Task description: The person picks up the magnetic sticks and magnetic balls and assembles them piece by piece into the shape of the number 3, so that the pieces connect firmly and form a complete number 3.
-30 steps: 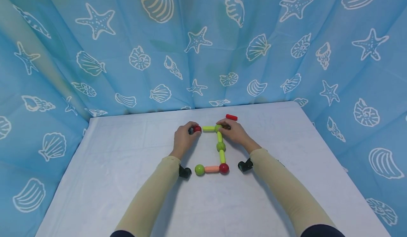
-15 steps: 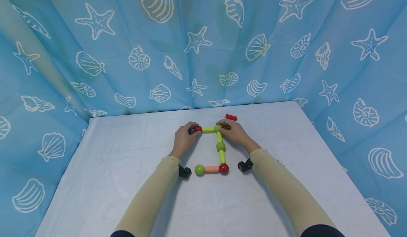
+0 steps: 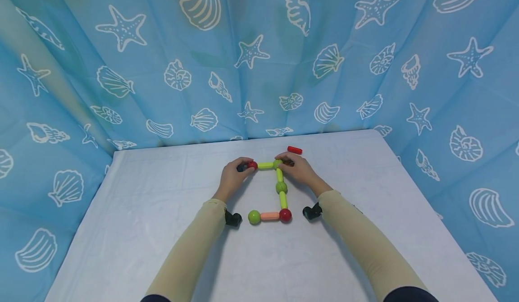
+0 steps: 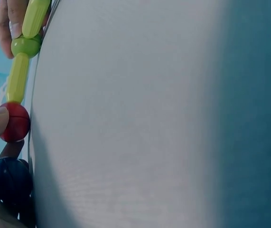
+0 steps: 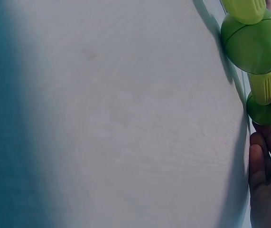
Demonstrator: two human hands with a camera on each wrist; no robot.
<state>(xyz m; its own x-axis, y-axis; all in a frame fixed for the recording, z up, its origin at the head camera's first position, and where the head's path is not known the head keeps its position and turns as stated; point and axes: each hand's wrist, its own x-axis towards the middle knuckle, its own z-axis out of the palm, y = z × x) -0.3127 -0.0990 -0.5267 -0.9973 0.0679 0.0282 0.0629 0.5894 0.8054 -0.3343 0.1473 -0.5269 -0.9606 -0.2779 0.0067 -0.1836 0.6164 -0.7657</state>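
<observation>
My left hand (image 3: 232,177) pinches a red ball (image 3: 252,166), which touches the end of a yellow-green rod (image 3: 265,166). A dark blue ball (image 4: 11,180) sits against the fingers of that hand. My right hand (image 3: 301,170) pinches a green ball (image 5: 262,110) at the rod's other end. From that corner, a rod (image 3: 280,176), a green ball (image 3: 281,187) and another rod (image 3: 283,200) run toward me to a red ball (image 3: 285,215). A peach rod (image 3: 270,217) links this ball to a green ball (image 3: 254,217) on its left.
A loose red rod (image 3: 294,149) lies behind my right hand. White cloth covers the table (image 3: 162,248), and a blue curtain (image 3: 227,112) with a shell print hangs behind it. A dark wrist device (image 3: 233,219) sticks out near the front green ball.
My left hand has moved the red ball right, closing its gap with the yellow-green rod. Since then, that hand and ball have shifted slightly toward me. My right hand stays in place.
</observation>
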